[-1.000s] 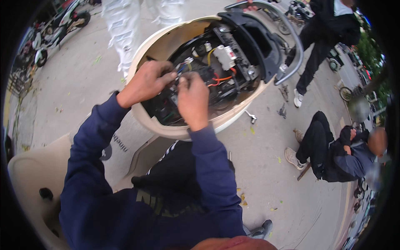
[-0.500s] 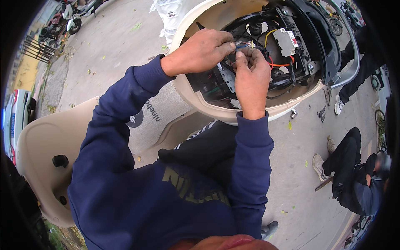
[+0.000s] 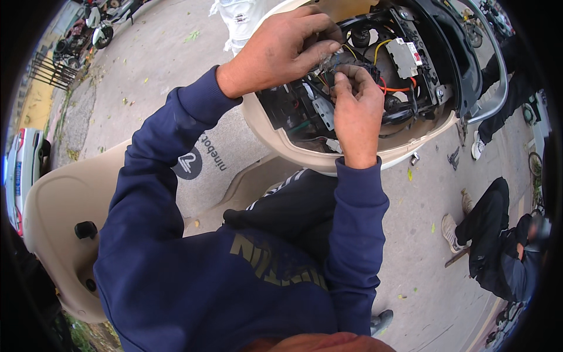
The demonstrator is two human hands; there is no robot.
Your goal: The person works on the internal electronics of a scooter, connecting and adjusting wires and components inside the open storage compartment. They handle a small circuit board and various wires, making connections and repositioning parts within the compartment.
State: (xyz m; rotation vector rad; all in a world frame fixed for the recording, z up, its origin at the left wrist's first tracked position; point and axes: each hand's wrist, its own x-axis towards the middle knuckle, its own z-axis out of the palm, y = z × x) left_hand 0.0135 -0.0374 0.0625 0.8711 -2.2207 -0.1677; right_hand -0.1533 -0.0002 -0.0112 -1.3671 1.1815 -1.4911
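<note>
Both my hands are at work inside the open beige body of an electric scooter (image 3: 281, 141), over a bundle of thin wires (image 3: 335, 61). My right hand (image 3: 359, 111) pinches the wires between thumb and curled fingers. Up and to the left of it, my left hand (image 3: 281, 50) has its fingers curled and its thumb tip against the same spot; what lies in its grip is too small to make out. A white breaker box (image 3: 404, 58) with a red switch sits right of the hands, with a yellow wire (image 3: 380, 50) and an orange cable (image 3: 399, 91) near it.
A metal bracket (image 3: 322, 112) and black cables surround the hands in the cavity. A curved grey metal rail (image 3: 501, 76) borders the right side. The scooter's footboard mat (image 3: 214, 170) lies below left. Someone in dark clothes sits at right (image 3: 498, 246); another person's pale torn trousers (image 3: 239, 23) show above.
My left hand has turned and shifted slightly up and left, its thumb now more extended. The right hand stays almost in place, still pinching at the wires.
</note>
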